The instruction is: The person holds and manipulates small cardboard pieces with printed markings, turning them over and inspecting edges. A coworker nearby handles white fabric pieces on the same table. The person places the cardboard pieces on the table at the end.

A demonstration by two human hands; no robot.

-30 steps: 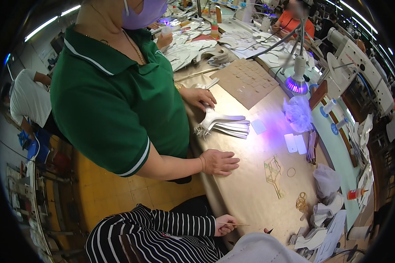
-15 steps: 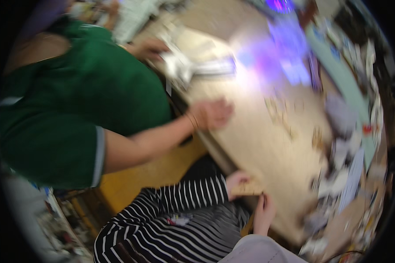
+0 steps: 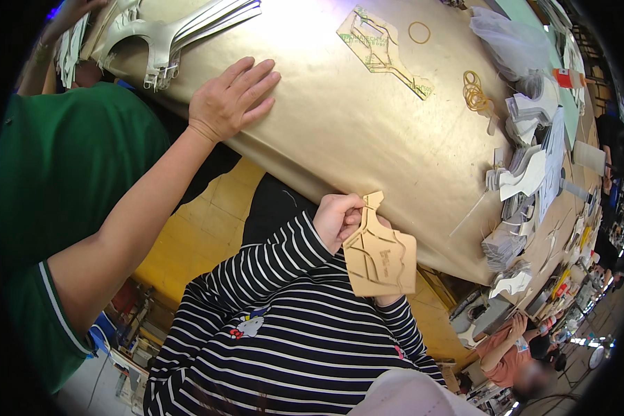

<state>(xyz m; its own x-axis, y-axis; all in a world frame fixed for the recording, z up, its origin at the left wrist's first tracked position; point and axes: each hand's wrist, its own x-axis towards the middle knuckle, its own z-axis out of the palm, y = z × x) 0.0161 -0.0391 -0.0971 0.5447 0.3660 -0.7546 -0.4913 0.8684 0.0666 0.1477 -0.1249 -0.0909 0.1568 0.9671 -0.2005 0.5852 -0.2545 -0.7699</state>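
A tan pattern template [image 3: 380, 260], a flat board with curved slots and a narrow neck, is held upright over the near table edge. My left hand [image 3: 338, 220] is closed on its neck side, fingers curled in. Behind the board is my right hand [image 3: 388, 299]; its wrist shows below, and a bit of finger shows beside the neck. The board hides most of that hand's grip. Farther off on the table lies a second template [image 3: 376, 43] with green print, next to a single rubber band [image 3: 419, 32].
A co-worker in green at left rests a flat hand [image 3: 234, 99] on the gold-toned table [image 3: 312, 139]. White cut pieces [image 3: 152, 38] lie beyond it. Rubber bands [image 3: 473, 91], a clear plastic bag [image 3: 505, 41] and stacked grey-white pieces [image 3: 509, 239] line the right side.
The view has swung and sharpened. The template, seen nearly edge-on between both hands before, now faces up with its slots showing. My right hand has gone behind it.
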